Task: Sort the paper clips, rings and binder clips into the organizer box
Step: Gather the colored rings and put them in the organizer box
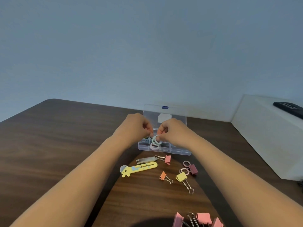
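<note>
**Both hands on a ring over the box**

The left hand (136, 126) and right hand (172, 131) met above the open box (180, 151), fingers curled. Between them they pinched a green ring (155, 139), the left at its upper-left edge and the right at its right side, just over the box's middle compartments. A lilac ring (152, 146) lay in the box directly under it. What else lay in the box was hidden by the hands or too small to tell. The lid (177, 112) stood open at the far side of the box.

On the table (65, 145), nearer than the box, lay a pink clip (167, 159), a metal clipper (145, 160) and a yellow cutter (139, 169). Nearer still and to the right lay an orange clip (162, 175), a yellow clip (181, 176), a maroon clip (193, 169) and a pink ring (186, 163) touching it. More pink clips (203, 217) lay well apart from the box, at the near edge.
</note>
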